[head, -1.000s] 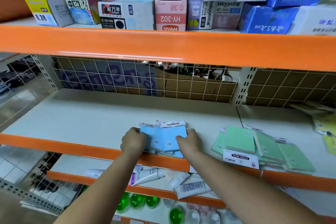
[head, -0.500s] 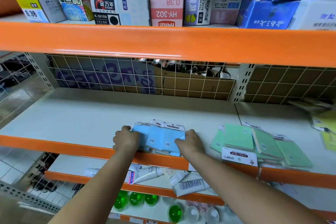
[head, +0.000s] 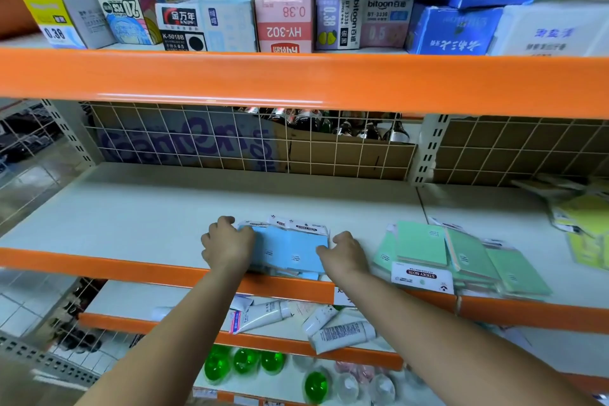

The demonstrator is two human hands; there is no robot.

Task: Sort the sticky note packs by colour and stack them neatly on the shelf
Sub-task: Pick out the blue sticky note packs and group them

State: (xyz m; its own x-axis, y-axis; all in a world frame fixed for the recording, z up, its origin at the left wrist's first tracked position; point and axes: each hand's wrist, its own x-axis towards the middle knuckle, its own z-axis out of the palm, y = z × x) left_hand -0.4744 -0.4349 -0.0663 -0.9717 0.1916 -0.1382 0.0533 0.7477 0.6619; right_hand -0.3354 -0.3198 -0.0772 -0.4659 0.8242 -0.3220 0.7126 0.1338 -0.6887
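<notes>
A loose pile of blue sticky note packs (head: 290, 249) lies near the front edge of the white shelf (head: 138, 217). My left hand (head: 227, 245) grips the pile's left side with curled fingers. My right hand (head: 344, 255) holds its right side, fingers curled on the edge. To the right lies an untidy heap of green sticky note packs (head: 461, 257), one with its white "STICKY NOTE" header card facing me. Yellow packs (head: 586, 224) lie at the far right, partly cut off.
An orange beam (head: 296, 82) of the upper shelf hangs above, carrying boxes of pens and toothpaste. A wire grid (head: 230, 142) backs the shelf. Below are white tubes (head: 339, 333) and green bottles (head: 244, 361). The shelf's left half is bare.
Both hands stay clamped on the blue pile and have squeezed it slightly closer together; the packs sit a little more aligned. The camera shifted slightly.
</notes>
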